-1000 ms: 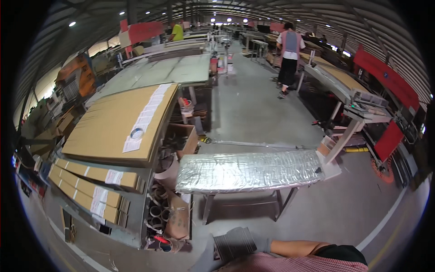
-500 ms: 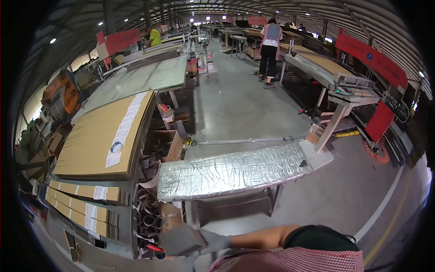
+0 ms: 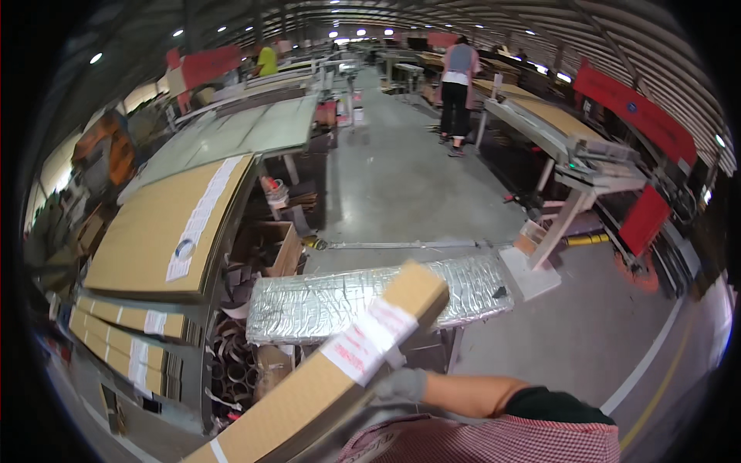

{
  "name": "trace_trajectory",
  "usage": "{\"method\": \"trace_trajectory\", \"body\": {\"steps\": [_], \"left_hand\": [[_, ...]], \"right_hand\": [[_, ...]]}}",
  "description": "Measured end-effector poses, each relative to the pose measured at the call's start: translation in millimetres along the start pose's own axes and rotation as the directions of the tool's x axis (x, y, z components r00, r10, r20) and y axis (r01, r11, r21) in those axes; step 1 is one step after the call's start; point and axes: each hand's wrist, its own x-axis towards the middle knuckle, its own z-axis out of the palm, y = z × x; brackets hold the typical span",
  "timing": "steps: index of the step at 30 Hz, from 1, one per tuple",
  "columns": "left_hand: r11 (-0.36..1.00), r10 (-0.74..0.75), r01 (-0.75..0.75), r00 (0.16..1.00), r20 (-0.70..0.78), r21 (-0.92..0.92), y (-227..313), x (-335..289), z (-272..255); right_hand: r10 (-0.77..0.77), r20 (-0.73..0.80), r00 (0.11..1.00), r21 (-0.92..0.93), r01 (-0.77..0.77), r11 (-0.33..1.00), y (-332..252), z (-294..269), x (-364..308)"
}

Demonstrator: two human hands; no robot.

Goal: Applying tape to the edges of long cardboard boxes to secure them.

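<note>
A long bundle of brown cardboard strips (image 3: 309,390), with a white label and a white band round it, slants up from the lower edge. Its far end hangs over a bench wrapped in silver foil (image 3: 301,305). My right hand (image 3: 403,386), in a grey glove, holds the bundle from its right side, the fingers partly hidden behind it and blurred. My left hand does not show. Left of the bundle, similar banded cardboard bundles (image 3: 116,347) lie beside a wide stack of cardboard sheets (image 3: 154,231) with a tape roll (image 3: 184,248) on its paper labels.
Curved offcuts (image 3: 235,363) and a wooden box (image 3: 282,251) stand between the stack and the bench. A metal-legged machine table (image 3: 571,181) is on the right. Another person (image 3: 457,85) stands up the aisle, facing away. A bar (image 3: 401,245) lies across the floor.
The cardboard bundle has come up from the lower edge and swung right, over the foil-wrapped bench. My right hand has risen and moved right with it. The view has shifted slightly.
</note>
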Motion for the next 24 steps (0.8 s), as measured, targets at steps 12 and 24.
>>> {"method": "trace_trajectory", "body": {"steps": [12,24], "left_hand": [[0.833,0.311,-0.156,0.926,0.214,-0.531,10,100,-112],[0.833,0.441,-0.468,0.884,-0.156,-0.294,160,321,-120]], "right_hand": [[0.314,-0.456,0.832,-0.299,-0.476,0.827,-84,-31,-31],[0.381,-0.047,0.924,-0.645,-0.319,0.694,29,88,244]]}}
